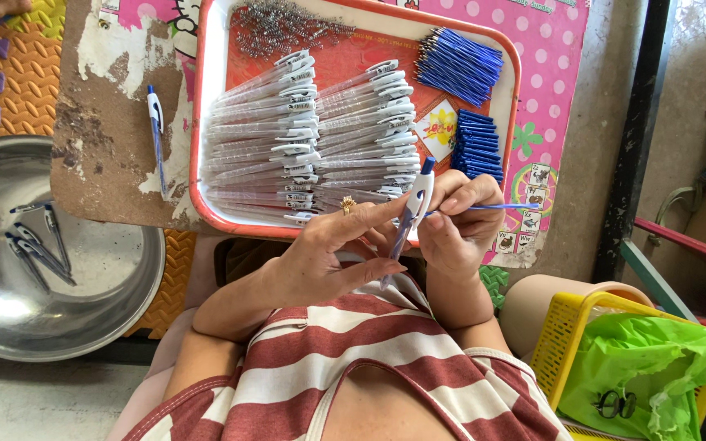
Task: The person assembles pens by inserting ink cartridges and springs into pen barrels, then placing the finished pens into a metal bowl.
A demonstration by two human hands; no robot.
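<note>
My left hand point(328, 253) holds a clear pen barrel with a white clip and blue cap point(415, 204), upright and slightly tilted, just in front of the tray's near rim. My right hand point(459, 220) pinches a thin blue refill point(496, 207) that points to the right, close against the barrel. A ring sits on a left finger. The red and white tray point(199, 122) holds two rows of clear pen barrels point(312, 139), a heap of small metal springs point(283, 26), and bundles of blue refills point(459, 64) and blue parts point(477, 145).
A finished pen point(157, 139) lies on a worn board left of the tray. A metal bowl point(116, 302) at left holds several pens. A yellow basket with a green bag point(639, 359) stands at lower right. Foam mats cover the floor.
</note>
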